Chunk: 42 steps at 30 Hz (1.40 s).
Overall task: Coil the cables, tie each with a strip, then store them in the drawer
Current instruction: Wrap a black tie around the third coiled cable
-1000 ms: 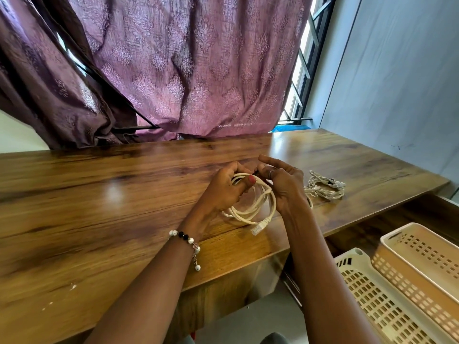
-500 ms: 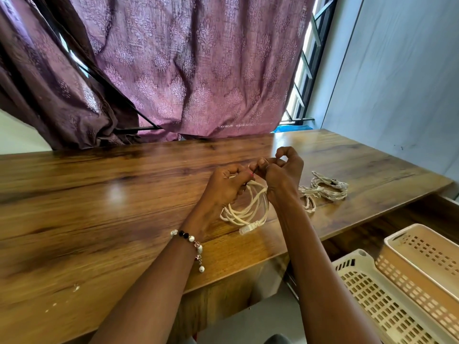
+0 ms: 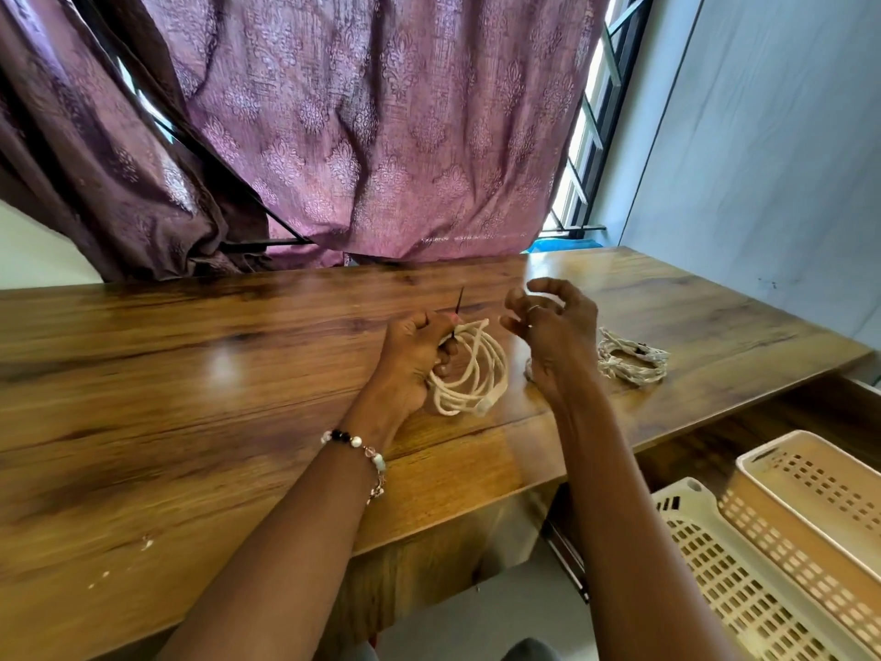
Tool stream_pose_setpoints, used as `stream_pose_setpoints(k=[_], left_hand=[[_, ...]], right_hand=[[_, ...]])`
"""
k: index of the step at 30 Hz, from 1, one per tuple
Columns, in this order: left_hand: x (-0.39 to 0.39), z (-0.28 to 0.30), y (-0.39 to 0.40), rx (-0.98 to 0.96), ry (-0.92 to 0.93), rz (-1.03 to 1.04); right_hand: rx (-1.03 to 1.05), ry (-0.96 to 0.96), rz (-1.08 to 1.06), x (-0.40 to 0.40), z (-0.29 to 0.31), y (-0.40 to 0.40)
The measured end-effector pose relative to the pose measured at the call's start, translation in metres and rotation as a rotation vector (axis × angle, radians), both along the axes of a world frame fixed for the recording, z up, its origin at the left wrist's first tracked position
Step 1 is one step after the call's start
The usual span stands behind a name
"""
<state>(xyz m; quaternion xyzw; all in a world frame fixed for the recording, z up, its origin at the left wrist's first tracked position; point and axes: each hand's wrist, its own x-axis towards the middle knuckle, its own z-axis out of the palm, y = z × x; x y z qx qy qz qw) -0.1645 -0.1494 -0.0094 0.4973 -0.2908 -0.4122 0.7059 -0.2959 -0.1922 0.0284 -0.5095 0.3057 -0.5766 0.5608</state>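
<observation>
My left hand [image 3: 414, 360] grips the coiled white cable [image 3: 472, 374] mid-desk, thin black strip [image 3: 459, 300] poking up at 12 o'clock. Right hand [image 3: 553, 336] hangs loose at its 3 o'clock, holding nothing.

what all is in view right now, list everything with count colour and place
coiled cable: one, cream, on the table, held by the left hand
black strip: one, sticking up from the coil's top
cable bundles: apparently two, cream, on the table right of the right hand
table: one, brown wood
baskets: two, cream, perforated, lower right below the table
curtain: one, purple, behind the table
bracelet: one, beaded, left wrist
left hand: grips the coil
right hand: raised, fingers loosely curled, holding nothing
</observation>
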Motion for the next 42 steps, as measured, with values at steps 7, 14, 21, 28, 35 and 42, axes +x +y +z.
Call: stream_pose_setpoints(k=[7,14,21,28,35,42], left_hand=[[0.000,-0.007,0.008,0.111,0.072,-0.087],[0.001,-0.008,0.008,0.246,-0.111,-0.078],[0.006,-0.011,0.011,0.279,-0.066,-0.121],[0.008,-0.006,0.013,0.193,0.166,-0.144],[0.018,0.006,0.018,-0.018,0.350,-0.364],[0.025,0.008,0.018,-0.183,-0.418,0.026]], right_hand=[[-0.018,0.153,-0.059,-0.015,-0.012,0.007],[-0.047,0.255,-0.236,-0.068,0.000,-0.003],[-0.318,0.465,-0.152,-0.075,0.000,-0.001],[-1.105,1.185,0.120,-0.027,-0.011,0.012],[-0.841,0.939,-0.075,-0.021,-0.038,0.002],[-0.359,0.367,0.195,-0.031,-0.027,0.004]])
